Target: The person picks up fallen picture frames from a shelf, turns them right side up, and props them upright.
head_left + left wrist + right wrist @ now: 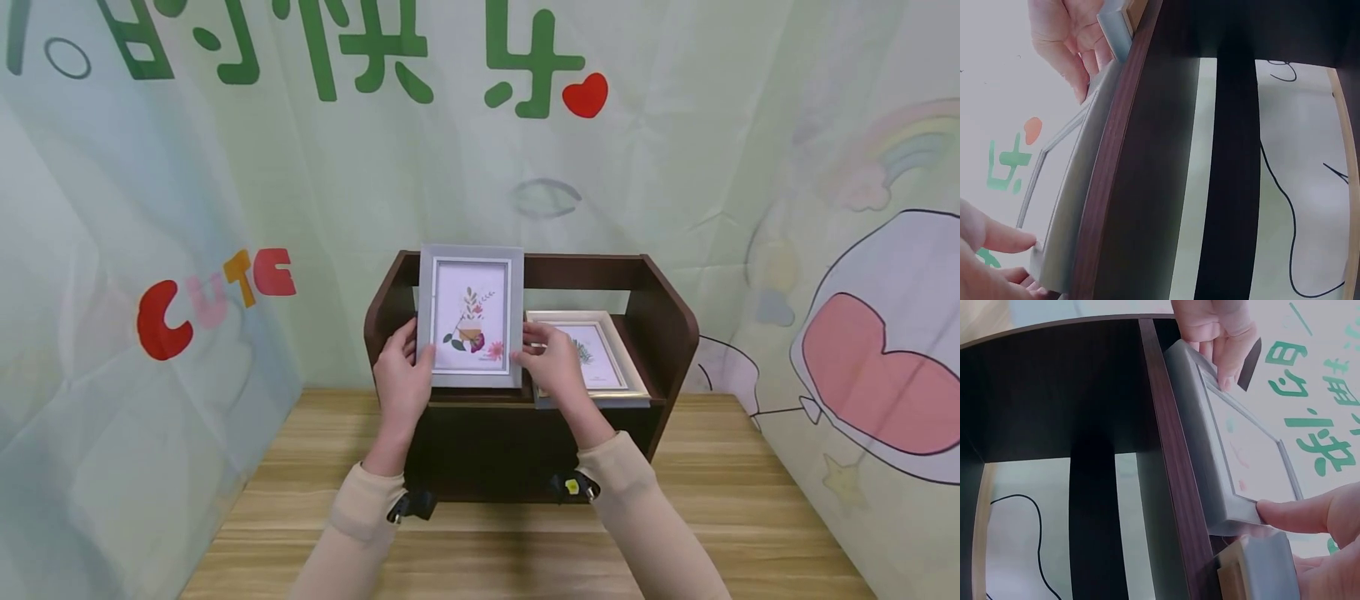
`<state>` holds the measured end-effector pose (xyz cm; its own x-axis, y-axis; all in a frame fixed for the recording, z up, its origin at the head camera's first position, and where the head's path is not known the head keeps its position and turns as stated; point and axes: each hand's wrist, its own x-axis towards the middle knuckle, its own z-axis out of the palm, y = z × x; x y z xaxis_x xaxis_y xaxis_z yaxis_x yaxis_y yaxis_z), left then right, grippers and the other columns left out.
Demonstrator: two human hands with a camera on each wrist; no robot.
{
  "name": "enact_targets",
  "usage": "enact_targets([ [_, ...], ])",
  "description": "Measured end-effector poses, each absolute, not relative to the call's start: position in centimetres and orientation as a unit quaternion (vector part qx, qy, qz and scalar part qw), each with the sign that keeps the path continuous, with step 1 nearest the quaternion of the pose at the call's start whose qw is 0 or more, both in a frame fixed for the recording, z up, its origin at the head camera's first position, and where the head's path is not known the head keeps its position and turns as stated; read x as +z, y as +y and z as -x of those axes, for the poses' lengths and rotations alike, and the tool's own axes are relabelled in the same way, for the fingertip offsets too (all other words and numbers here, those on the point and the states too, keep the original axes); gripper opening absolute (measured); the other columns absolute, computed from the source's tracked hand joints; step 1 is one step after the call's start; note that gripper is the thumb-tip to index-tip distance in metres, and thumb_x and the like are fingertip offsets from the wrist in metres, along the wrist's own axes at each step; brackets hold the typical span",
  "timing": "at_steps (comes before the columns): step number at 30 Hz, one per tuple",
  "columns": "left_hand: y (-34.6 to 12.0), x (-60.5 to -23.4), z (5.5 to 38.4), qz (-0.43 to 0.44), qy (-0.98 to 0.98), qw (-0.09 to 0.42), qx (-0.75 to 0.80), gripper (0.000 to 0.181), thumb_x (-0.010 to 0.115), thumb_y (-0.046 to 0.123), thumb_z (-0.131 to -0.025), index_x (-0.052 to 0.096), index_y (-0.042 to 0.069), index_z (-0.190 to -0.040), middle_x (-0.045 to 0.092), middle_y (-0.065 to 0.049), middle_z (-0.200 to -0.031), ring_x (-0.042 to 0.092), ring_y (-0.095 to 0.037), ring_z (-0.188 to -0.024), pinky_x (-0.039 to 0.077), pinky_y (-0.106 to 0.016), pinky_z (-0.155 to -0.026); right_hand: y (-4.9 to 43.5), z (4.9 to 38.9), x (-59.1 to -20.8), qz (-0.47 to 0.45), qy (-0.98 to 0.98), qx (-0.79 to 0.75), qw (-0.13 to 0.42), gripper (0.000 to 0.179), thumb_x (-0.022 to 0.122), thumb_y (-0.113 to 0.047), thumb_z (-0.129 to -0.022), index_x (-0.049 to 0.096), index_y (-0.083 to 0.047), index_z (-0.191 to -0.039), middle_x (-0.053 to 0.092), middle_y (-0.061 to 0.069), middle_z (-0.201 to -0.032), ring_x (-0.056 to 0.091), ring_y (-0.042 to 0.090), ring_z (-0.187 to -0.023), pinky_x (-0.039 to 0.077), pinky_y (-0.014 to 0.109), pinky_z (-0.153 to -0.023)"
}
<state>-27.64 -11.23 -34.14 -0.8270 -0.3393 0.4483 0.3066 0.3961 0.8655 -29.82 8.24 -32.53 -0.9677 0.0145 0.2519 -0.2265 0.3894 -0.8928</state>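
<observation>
Frame (471, 310) pinched between left fingers (427, 358) and right fingers (538, 332), back hidden, second frame (604, 357) partly covered

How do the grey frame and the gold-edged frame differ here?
Pose: the grey frame is tilted up, its picture facing the head camera; the gold-edged frame lies face up on the rack.
Hold: the left grip and right grip pinch the grey frame's sides; neither pinches the gold-edged frame.
Picture: the grey frame shows colourful flowers; the gold-edged frame's partly hidden picture shows greenery.
Shared: both are rectangular with pale picture backgrounds.
</observation>
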Motion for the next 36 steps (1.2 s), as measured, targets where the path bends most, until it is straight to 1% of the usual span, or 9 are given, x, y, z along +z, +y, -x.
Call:
enact_targets([
  [8, -11.14, -34.28, 27.93, -0.006, -0.758, 0.298, -0.581, 0.043, 0.063, 0.007, -0.089, 0.054, -0.001, -0.13, 0.06, -0.021, -0.124, 0.061, -0.031, -0.111, 0.05, -0.042, -0.094, 8.5, 29.77, -32.43, -0.063, -0.809, 0.575, 0.108, 0.044, 0.07, 0.002, -0.081, 0.058, 0.002, -0.123, 0.063, 0.021, -0.118, 0.064, 0.032, -0.105, 0.054, 0.038, -0.087],
  [13, -11.12, -34.24, 27.94, 0.004, -0.749, 0.299, -0.592, 0.041, 0.063, 0.003, -0.088, 0.054, -0.004, -0.128, 0.06, -0.023, -0.122, 0.061, -0.033, -0.111, 0.05, -0.045, -0.094, 8.39, 29.74, -32.35, -0.059, -0.796, 0.593, 0.106, 0.045, 0.069, 0.004, -0.08, 0.056, 0.003, -0.124, 0.062, 0.022, -0.119, 0.063, 0.033, -0.106, 0.054, 0.039, -0.088],
  [16, -11.09, -34.18, 27.89, 0.008, -0.744, 0.3, -0.597, 0.039, 0.062, 0.001, -0.088, 0.055, -0.004, -0.126, 0.06, -0.024, -0.122, 0.06, -0.033, -0.111, 0.049, -0.045, -0.095, 8.28, 29.66, -32.33, -0.055, -0.788, 0.604, 0.107, 0.045, 0.069, 0.006, -0.08, 0.056, 0.003, -0.123, 0.062, 0.022, -0.119, 0.063, 0.033, -0.106, 0.054, 0.04, -0.088],
  [21, -11.08, -34.23, 27.89, 0.014, -0.741, 0.295, -0.603, 0.037, 0.06, 0.003, -0.09, 0.054, -0.003, -0.126, 0.06, -0.022, -0.123, 0.059, -0.03, -0.114, 0.049, -0.043, -0.096, 8.03, 29.54, -32.59, -0.055, -0.778, 0.613, 0.126, 0.045, 0.07, 0.007, -0.079, 0.056, 0.003, -0.122, 0.062, 0.023, -0.118, 0.063, 0.033, -0.106, 0.054, 0.04, -0.088],
  [28, -11.06, -34.24, 27.99, 0.028, -0.733, 0.282, -0.618, 0.035, 0.057, 0.003, -0.093, 0.052, -0.001, -0.127, 0.059, -0.021, -0.124, 0.059, -0.028, -0.115, 0.049, -0.043, -0.096, 7.82, 29.43, -32.9, -0.068, -0.761, 0.628, 0.146, 0.04, 0.067, 0.011, -0.078, 0.057, 0.005, -0.117, 0.063, 0.023, -0.114, 0.063, 0.033, -0.105, 0.054, 0.042, -0.088],
  [36, -11.21, -34.61, 28.17, 0.037, -0.735, 0.286, -0.614, 0.034, 0.058, 0.005, -0.093, 0.053, 0.0, -0.126, 0.06, -0.019, -0.123, 0.06, -0.028, -0.112, 0.05, -0.043, -0.093, 7.75, 29.29, -32.96, -0.071, -0.763, 0.623, 0.156, 0.039, 0.066, 0.01, -0.079, 0.056, 0.003, -0.116, 0.063, 0.021, -0.116, 0.063, 0.032, -0.105, 0.054, 0.042, -0.088],
])
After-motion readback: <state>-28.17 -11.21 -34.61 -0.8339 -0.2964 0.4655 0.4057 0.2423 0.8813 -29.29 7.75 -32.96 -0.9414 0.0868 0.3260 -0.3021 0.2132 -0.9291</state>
